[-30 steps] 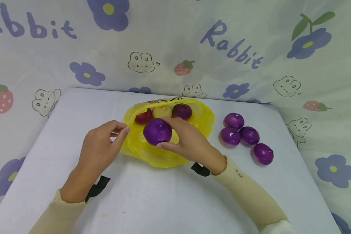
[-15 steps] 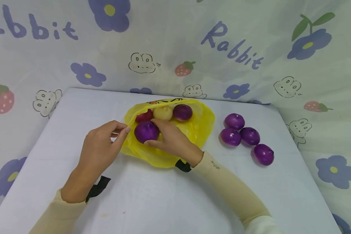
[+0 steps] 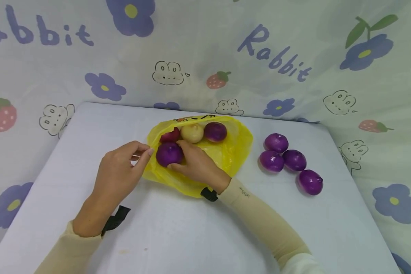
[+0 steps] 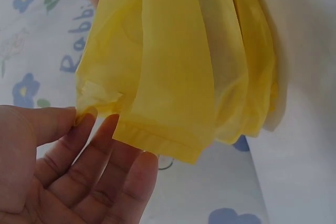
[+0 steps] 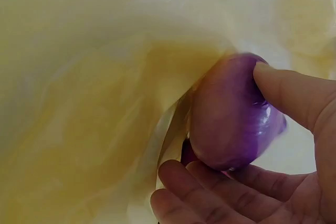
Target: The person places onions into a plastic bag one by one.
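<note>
We start at the left: the left hand [image 3: 118, 167] pinches the near-left edge of the yellow plastic bag [image 3: 233, 146] between thumb and forefinger; the left wrist view shows the thin film [image 4: 178, 72] held at the fingertips [image 4: 86, 116], the other fingers loosely extended. The bag lies open on the white table [image 3: 178, 236].

Next, at the bag's mouth, the right hand [image 3: 196, 165] grips a purple onion [image 3: 169, 154], thumb on the near side, fingers curled over the far side. The right wrist view confirms it: the onion [image 5: 231, 114] sits between thumb and fingers, yellow film all around. It rests inside the bag, at the left front.

Behind it, inside the bag, we note a red onion [image 3: 170, 135], a pale yellow onion [image 3: 192, 133] and another purple one [image 3: 215, 131] in a row.

Farther right, on the bare table, four purple onions [image 3: 287, 160] lie clustered, well apart from both hands.

Behind the table hangs a printed cloth [image 3: 274, 57].
</note>
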A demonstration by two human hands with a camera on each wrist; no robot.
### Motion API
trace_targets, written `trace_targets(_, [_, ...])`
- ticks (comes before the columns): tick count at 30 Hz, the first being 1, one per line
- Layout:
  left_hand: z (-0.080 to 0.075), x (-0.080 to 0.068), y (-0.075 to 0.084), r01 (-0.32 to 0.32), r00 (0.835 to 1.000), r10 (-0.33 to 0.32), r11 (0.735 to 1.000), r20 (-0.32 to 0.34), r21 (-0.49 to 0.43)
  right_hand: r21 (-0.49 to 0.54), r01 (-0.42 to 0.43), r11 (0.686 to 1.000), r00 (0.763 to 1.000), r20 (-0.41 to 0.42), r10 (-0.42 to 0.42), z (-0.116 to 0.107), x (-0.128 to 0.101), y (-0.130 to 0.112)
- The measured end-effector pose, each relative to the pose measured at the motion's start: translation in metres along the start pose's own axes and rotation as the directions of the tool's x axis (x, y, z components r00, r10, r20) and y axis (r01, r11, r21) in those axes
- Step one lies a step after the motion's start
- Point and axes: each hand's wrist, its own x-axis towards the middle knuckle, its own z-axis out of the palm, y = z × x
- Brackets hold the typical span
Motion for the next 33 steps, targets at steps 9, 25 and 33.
trace_targets(9, [-0.001, 0.0, 0.0, -0.008, 1.0, 0.008, 1.0, -0.01, 0.005, -0.061, -0.025, 0.998, 1.0, -0.008, 0.024, 0.005, 0.002, -0.004])
trace_targets(25, [0.0, 0.0, -0.002, -0.013, 1.0, 0.013, 1.0, -0.016, 0.005, -0.038, -0.016, 0.999, 1.0, -0.009, 0.016, 0.01, 0.002, 0.002])
trace_targets(33, [0.0, 0.001, -0.002, -0.017, 1.0, 0.017, 1.0, -0.015, 0.001, 0.014, 0.004, 1.0, 1.0, -0.004, -0.004, 0.008, 0.001, 0.007])
